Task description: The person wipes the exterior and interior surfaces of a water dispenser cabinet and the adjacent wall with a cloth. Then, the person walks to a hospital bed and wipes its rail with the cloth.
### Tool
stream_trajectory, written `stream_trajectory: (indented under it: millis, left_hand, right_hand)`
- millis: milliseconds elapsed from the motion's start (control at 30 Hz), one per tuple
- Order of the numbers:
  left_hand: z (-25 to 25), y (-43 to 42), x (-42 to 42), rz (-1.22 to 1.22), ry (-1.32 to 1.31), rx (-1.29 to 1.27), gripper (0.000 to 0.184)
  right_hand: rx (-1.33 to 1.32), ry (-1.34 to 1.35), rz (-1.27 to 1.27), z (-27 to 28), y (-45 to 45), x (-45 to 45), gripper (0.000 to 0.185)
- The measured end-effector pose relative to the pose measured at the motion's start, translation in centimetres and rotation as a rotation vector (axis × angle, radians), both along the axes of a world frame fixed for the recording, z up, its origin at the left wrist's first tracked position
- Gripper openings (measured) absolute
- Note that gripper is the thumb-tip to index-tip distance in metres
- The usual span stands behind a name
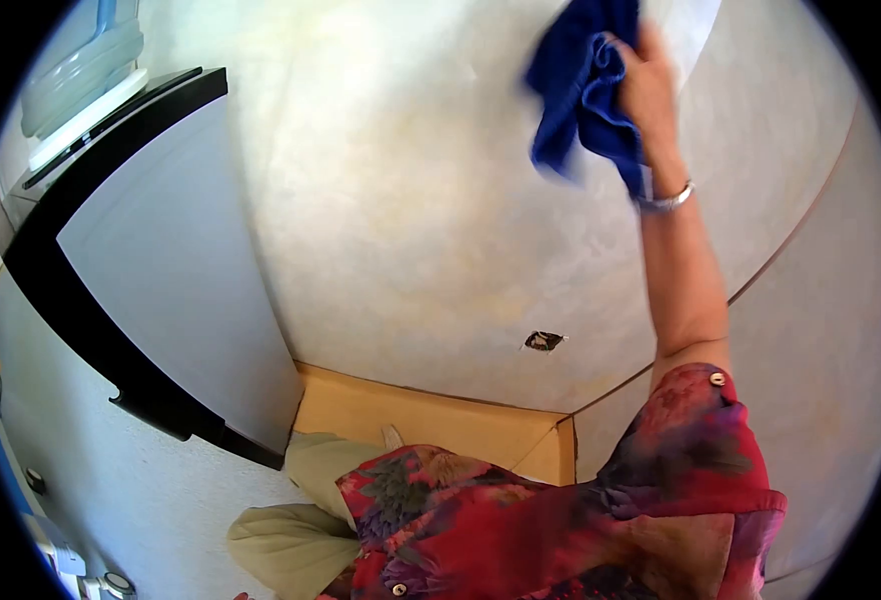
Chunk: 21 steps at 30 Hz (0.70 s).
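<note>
Gripping blue cloth (586, 95): right hand (651, 95) | left hand (242, 597): cannot tell | open wall (391, 200) between cloth and black-edged appliance (166, 240)

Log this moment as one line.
right hand: gripping blue cloth | cloth: before pale wall, contact unclear | opening: lower on wall, uncovered

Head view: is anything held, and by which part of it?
The right hand grips a blue cloth by bunched folds along its right side in the picture.

The right hand (651, 85), a silvery band (669, 199) at its wrist, gripped a crumpled dark-blue cloth (586, 100) before a mottled pale wall (411, 210). A grey, black-edged, boxy appliance (176, 250) stood at the view's left.
</note>
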State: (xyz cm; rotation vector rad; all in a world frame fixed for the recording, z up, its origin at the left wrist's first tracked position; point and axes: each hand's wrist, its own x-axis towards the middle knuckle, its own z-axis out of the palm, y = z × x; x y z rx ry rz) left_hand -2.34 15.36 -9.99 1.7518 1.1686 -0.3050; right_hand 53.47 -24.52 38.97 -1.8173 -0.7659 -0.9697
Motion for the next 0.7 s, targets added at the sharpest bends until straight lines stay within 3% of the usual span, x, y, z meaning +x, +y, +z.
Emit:
stream_trajectory:
  millis: [33, 67, 133, 167, 233, 267, 367, 433, 500, 567, 700]
  left_hand:
    - [-0.1, 0.0, -0.2, -0.011, -0.006, 0.01, 0.045]
    - [1.0, -0.4, 0.4, -0.008, -0.008, 0.003, 0.045]
    - [2.6, -0.7, 1.4, 0.001, 0.017, -0.034, 0.045]
    - [2.7, -0.8, 1.4, -0.009, 0.025, -0.032, 0.044]
    - [2.8, -0.9, 1.5, -0.011, 0.0, -0.031, 0.043]
    - [2.8, -0.8, 1.3, -0.019, -0.018, -0.014, 0.043]
    - [4.0, -1.0, 1.9, -0.037, -0.012, 0.022, 0.043]
    - [4.5, -1.2, 2.3, -0.048, 0.017, 0.039, 0.042]
    - [4.6, -1.1, 2.2, -0.104, -0.014, 0.088, 0.043]
    - [5.2, -1.1, 2.6, -0.102, 0.011, 0.11, 0.043]
    - [3.3, -0.5, 1.5, -0.161, 0.018, 0.226, 0.043]
  right_hand:
    - [0.008, -0.509, -0.2, 1.6, -0.4, 0.9, 0.033]
    - [-0.186, -1.025, -0.3, 4.4, -1.1, 1.7, 0.054]
    - [-0.323, -1.253, -0.656, 7.2, -2.2, 2.7, 0.057]
    - [-0.406, -1.299, -0.769, 8.4, -2.8, 3.6, 0.055]
    - [-0.417, -1.044, -0.824, 7.9, -2.5, 5.2, 0.051]
    - [-0.383, -1.048, -0.945, 7.4, -2.2, 5.6, 0.048]
    - [-0.441, -1.046, -0.93, 4.0, -0.3, 5.8, 0.047]
    - [-0.636, -1.577, -0.867, 4.3, -0.7, 9.6, 0.042]
    - [-0.767, -1.321, -0.681, -0.5, 0.9, 8.2, 0.046]
    - [-0.735, -1.157, -0.599, -5.2, 3.6, 6.1, 0.035]
    - [-0.801, -1.034, -0.488, -11.8, 5.8, 5.9, 0.038]
